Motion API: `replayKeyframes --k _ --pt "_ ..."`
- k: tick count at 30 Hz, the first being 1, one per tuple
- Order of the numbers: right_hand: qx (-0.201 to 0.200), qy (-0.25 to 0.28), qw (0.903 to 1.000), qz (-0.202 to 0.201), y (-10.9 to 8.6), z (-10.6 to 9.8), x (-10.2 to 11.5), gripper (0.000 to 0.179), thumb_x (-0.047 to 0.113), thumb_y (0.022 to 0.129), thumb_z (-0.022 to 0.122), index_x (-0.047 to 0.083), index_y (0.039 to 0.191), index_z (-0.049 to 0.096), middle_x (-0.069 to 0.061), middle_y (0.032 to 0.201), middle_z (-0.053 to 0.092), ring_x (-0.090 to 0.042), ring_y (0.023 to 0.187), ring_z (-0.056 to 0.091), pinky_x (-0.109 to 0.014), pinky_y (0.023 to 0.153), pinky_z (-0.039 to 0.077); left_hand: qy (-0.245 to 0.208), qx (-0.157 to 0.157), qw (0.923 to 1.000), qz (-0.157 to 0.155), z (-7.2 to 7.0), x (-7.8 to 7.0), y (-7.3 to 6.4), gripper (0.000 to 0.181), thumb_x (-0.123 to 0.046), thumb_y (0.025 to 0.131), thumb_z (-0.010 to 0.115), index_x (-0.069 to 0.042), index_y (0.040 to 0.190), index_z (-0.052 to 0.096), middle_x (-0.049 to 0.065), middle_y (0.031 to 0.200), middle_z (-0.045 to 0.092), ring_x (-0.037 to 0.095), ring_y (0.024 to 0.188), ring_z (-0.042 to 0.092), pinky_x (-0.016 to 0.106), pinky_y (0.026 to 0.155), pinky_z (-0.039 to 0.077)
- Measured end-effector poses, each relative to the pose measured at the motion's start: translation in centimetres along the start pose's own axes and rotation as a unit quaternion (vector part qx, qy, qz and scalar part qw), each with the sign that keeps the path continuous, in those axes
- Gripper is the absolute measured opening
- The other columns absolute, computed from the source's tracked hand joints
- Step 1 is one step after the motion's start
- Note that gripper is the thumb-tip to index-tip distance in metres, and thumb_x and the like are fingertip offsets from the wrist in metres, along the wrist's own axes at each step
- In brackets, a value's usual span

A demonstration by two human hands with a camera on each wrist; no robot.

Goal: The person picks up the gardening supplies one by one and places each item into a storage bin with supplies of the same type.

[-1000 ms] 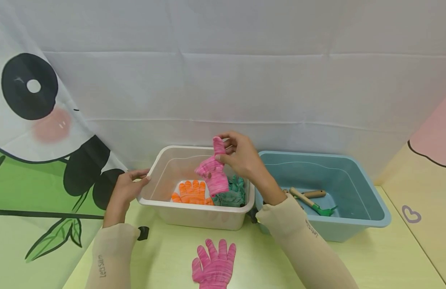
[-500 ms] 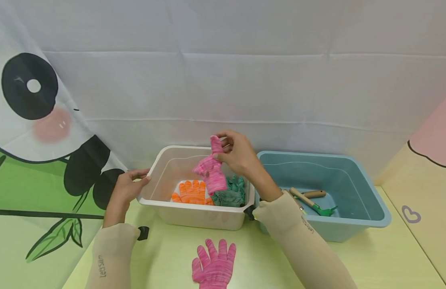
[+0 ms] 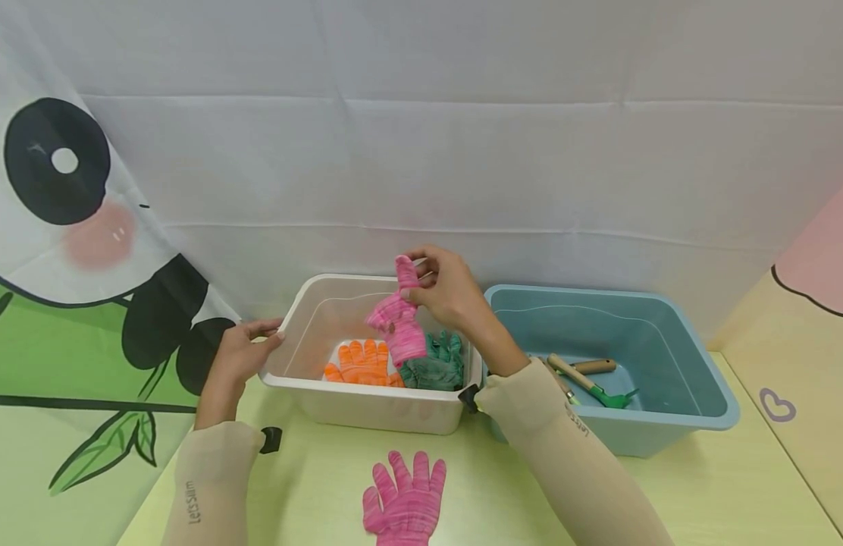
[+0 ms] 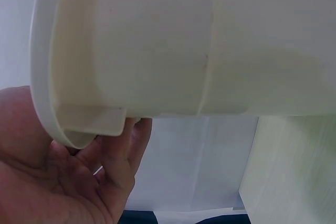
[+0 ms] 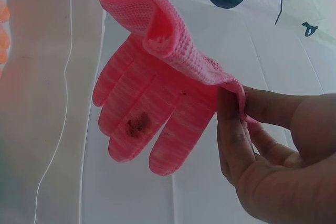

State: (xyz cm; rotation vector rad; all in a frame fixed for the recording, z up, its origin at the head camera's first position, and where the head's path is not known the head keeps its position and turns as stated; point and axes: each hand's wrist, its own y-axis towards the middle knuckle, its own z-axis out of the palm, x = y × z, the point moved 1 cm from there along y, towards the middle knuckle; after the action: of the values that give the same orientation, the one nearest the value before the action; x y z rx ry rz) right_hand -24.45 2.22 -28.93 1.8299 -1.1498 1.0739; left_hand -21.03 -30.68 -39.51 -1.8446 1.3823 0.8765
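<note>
My left hand (image 3: 240, 353) grips the left rim of a white plastic bin (image 3: 380, 409); in the left wrist view the thumb lies over the rim and the fingers curl beneath it. Above this bin, my right hand (image 3: 449, 292) pinches a pink knitted glove (image 3: 402, 330) between thumb and fingers. The glove hangs with its cuff folded over, and a brown stain (image 5: 138, 125) marks one finger in the right wrist view. Inside the bin lie an orange glove (image 3: 360, 364) and a dark green glove (image 3: 434, 371). Another pink glove (image 3: 409, 500) lies flat on the table in front.
Right beside the white bin stands a blue bin (image 3: 633, 436) holding hand tools, among them a small green-headed garden tool (image 3: 609, 397) with a wooden handle. A pale curtain (image 3: 462, 167) hangs close behind both bins. The table (image 3: 312, 485) is light yellow-green.
My right hand has shifted slightly left with the pink glove, then stayed nearly still. The left hand and the bins have kept their places.
</note>
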Motion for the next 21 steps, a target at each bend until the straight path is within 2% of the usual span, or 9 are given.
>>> replayKeyframes --k 9,12,17,21 --pt "0.006 0.007 1.0 0.0 0.26 0.19 -0.32 0.046 -0.007 0.096 0.073 0.0 0.14 0.062 -0.019 0.113 0.069 -0.03 0.098 0.069 -0.044 0.089 0.06 -0.001 0.002 0.9999 -0.01 0.09 -0.02 0.08 0.051 -0.02 0.108 0.058 0.004 0.153 0.052 0.031 0.145 0.054 0.046 0.139 0.046 0.061 0.109 0.043" --pt "-0.002 0.005 0.9999 -0.008 0.3 0.09 -0.54 0.044 -0.007 0.096 0.071 0.0 0.139 0.063 -0.02 0.117 0.068 -0.031 0.105 0.067 -0.042 0.093 0.058 -0.001 0.001 0.9999 -0.011 0.16 -0.12 0.08 0.051 -0.02 0.108 0.057 0.003 0.153 0.051 0.031 0.145 0.054 0.046 0.139 0.046 0.061 0.109 0.042" --pt "-0.014 -0.001 0.9997 -0.019 0.11 -0.21 -0.72 0.045 -0.005 0.096 0.07 0.001 0.14 0.062 -0.019 0.134 0.064 -0.034 0.124 0.059 -0.042 0.108 0.049 0.0 0.002 1.0 -0.006 0.14 -0.26 -0.01 0.051 -0.02 0.108 0.058 0.004 0.153 0.052 0.031 0.145 0.054 0.047 0.14 0.045 0.06 0.109 0.043" --pt "-0.013 -0.007 0.9996 -0.026 -0.17 -0.43 -0.78 0.045 -0.004 0.097 0.071 0.001 0.141 0.062 -0.018 0.136 0.063 -0.034 0.126 0.058 -0.043 0.111 0.048 0.003 0.001 1.0 0.007 0.1 -0.35 -0.04 0.05 -0.019 0.108 0.058 0.005 0.152 0.052 0.032 0.143 0.056 0.047 0.139 0.047 0.057 0.105 0.046"
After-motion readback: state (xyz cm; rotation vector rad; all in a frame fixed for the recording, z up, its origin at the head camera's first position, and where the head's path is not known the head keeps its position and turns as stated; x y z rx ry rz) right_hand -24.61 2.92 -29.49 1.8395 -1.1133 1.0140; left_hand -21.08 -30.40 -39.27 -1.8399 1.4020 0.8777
